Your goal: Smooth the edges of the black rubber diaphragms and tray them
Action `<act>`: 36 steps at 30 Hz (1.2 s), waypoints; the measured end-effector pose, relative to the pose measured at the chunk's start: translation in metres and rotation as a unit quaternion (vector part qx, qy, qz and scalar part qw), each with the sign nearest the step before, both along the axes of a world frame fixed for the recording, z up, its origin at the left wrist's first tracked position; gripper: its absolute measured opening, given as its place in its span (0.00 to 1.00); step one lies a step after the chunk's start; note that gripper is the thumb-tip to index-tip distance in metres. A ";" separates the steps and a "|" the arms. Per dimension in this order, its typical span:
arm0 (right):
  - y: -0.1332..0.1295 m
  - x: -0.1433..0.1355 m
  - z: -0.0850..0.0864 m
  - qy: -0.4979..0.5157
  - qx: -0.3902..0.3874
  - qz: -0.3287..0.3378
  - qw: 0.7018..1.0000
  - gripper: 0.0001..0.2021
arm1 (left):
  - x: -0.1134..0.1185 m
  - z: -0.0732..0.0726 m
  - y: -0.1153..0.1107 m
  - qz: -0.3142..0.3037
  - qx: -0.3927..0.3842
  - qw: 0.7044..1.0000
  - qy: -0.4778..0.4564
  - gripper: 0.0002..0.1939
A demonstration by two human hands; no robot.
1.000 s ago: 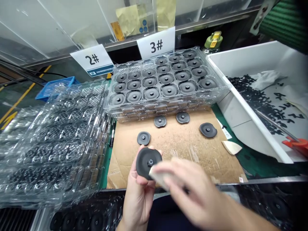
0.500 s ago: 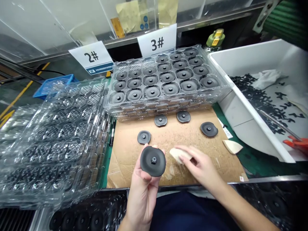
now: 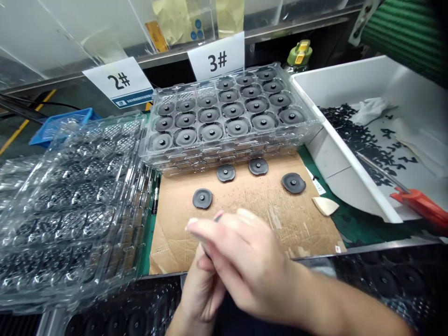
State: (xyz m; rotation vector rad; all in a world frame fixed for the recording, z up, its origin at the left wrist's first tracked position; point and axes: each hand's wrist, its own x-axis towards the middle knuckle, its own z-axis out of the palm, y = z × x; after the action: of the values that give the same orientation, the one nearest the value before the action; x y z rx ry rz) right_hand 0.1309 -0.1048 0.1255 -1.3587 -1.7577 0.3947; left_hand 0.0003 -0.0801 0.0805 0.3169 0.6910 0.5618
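My left hand (image 3: pixel 205 289) is closed below my right hand, holding a black rubber-like disc that is almost wholly covered. Only a thin dark edge shows between the hands. My right hand (image 3: pixel 245 256) lies across the top of the disc, fingers curled, blurred by motion; the cream sponge pad seen in it earlier is hidden now. Beyond my hands, loose black discs with a central metal stud rest on cardboard (image 3: pixel 245 200): one disc (image 3: pixel 202 199) at left, two farther back, one disc (image 3: pixel 294 183) at right. Another cream wedge-shaped pad (image 3: pixel 325 206) lies at the cardboard's right edge.
Stacked clear trays (image 3: pixel 227 148) behind the cardboard hold many black discs. More clear plastic trays (image 3: pixel 77 200) are piled at left. At right stands a white bin (image 3: pixel 350 172) with black scraps and a red-handled tool (image 3: pixel 420 205). A green-lidded bottle (image 3: pixel 300 53) stands behind.
My right hand has moved left and over the disc in my left hand, covering it. The view has shifted slightly, and the loose discs stay in place on the cardboard.
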 end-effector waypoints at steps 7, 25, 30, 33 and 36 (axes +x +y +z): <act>-0.017 0.009 0.000 0.011 -0.051 0.033 0.998 0.13 | 0.008 0.002 -0.006 -0.035 -0.020 0.999 -0.002 0.25; -0.021 0.041 -0.056 0.143 -0.143 -0.166 0.965 0.13 | -0.013 0.002 0.009 -0.047 -0.006 0.995 -0.092 0.29; -0.050 0.034 -0.114 0.032 -0.212 -0.094 0.972 0.15 | -0.014 -0.003 0.007 -0.044 -0.008 0.995 -0.093 0.29; -0.051 0.038 -0.113 0.027 -0.211 -0.103 0.972 0.14 | -0.010 -0.005 0.005 -0.048 -0.001 0.994 -0.094 0.30; -0.041 0.041 -0.071 0.045 -0.160 -0.178 0.970 0.16 | -0.005 -0.001 0.002 -0.056 0.020 0.993 -0.106 0.30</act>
State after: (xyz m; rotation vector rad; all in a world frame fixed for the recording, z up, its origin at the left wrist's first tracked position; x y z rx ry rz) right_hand 0.1722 -0.1459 0.0541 -1.8182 -1.3769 0.5443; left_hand -0.0047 -0.0782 0.0793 0.3265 0.4547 0.4937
